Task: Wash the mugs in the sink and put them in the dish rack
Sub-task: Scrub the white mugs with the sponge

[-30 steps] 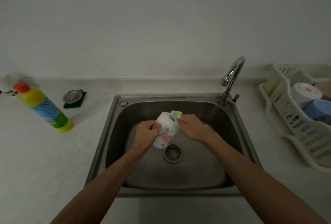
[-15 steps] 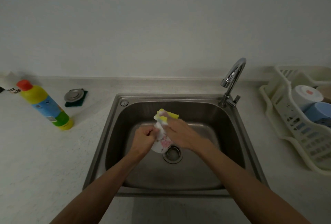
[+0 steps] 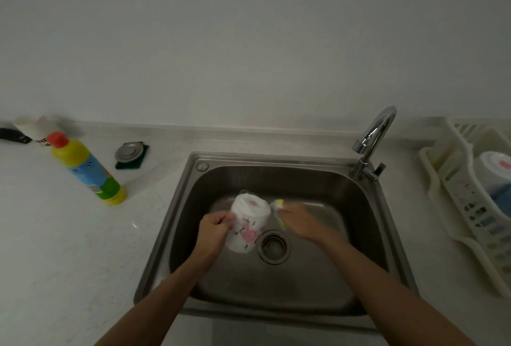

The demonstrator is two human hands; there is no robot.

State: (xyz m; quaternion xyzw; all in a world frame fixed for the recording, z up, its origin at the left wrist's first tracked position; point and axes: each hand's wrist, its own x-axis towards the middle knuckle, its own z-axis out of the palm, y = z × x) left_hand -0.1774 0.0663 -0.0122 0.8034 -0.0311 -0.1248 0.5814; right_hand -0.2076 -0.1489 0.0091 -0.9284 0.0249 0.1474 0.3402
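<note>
The flowered white mug [image 3: 250, 224] is tipped base-up over the sink [image 3: 359, 221], just left of the drain [image 3: 273, 246]. The left hand [image 3: 213, 231] has its fingers curled round the mug's side. The right hand [image 3: 300, 221], blurred, pinches a yellow sponge [image 3: 278, 204] just beside the mug's base. A faucet [image 3: 373, 135] stands at the back right corner. On the table [image 3: 69, 249], the dish rack [image 3: 464, 202] sits to the right and a detergent bottle [image 3: 88, 168] to the left.

plain grey-white wall [image 3: 249, 41]; pale speckled countertop [image 3: 55, 257]; dim, even light
</note>
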